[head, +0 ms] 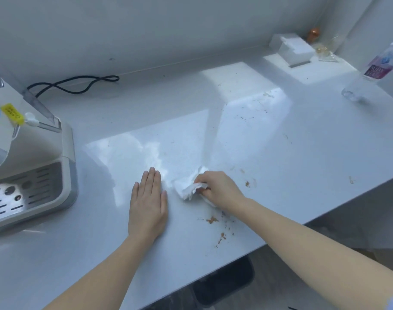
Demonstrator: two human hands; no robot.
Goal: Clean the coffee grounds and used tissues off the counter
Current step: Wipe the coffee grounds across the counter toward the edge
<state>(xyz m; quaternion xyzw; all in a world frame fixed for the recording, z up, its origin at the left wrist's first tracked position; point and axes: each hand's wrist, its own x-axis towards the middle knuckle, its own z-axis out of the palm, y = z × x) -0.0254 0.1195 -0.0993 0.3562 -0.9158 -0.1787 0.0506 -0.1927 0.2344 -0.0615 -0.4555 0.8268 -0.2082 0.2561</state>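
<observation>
Brown coffee grounds (212, 219) on the white counter (302, 153) right of the coffee machine (45, 175), left hand (148, 202) flat with fingers straight, right hand (220, 189) farther right gripping a crumpled tissue (188, 186), water bottle (369, 70) far right

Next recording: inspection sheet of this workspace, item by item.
Surface: white counter, brown specks scattered right of centre.
Job's things: coffee grounds near the front edge; crumpled tissue on the counter.
Clutter: coffee machine left; water bottle and white box far right.
Grips: left hand flat on the counter; right hand grips the tissue.
Cables: black cable looped behind the machine.
Surroundings: white wall; dark bin below the counter.
</observation>
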